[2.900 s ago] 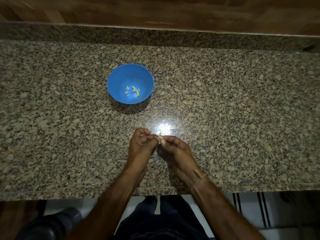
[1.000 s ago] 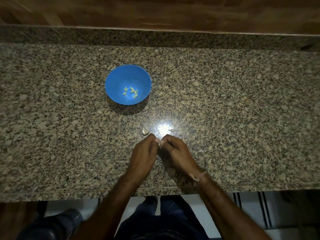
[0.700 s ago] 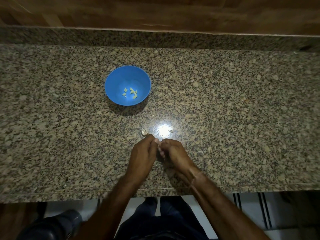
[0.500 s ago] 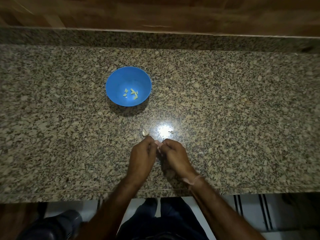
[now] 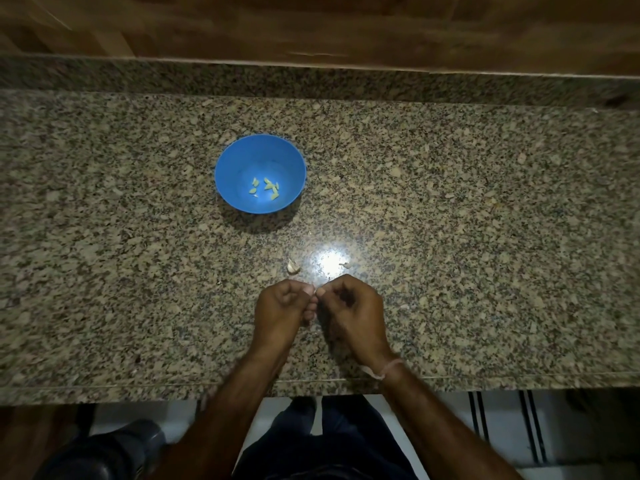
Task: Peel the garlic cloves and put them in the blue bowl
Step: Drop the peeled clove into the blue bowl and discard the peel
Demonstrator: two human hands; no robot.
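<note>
**Curled fingers meet on a pale piece**

The left hand (image 5: pixel 280 311) and right hand (image 5: pixel 351 311) curl their fingers, the tips pinching a pale piece (image 5: pixel 316 291) too small to identify. A loose clove (image 5: pixel 293 266) lies just beyond the left fingertips. The blue bowl (image 5: pixel 228 168), holding peeled cloves (image 5: pixel 268 184), stands farther beyond them

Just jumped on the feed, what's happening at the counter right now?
A person is peeling garlic at the granite counter. The left hand and right hand are both curled, fingertips meeting over something small, probably a garlic clove, though it is mostly hidden. A loose clove lies on the counter just beyond the hands, with a scrap of skin nearby. The blue bowl farther back holds several peeled cloves.
</note>
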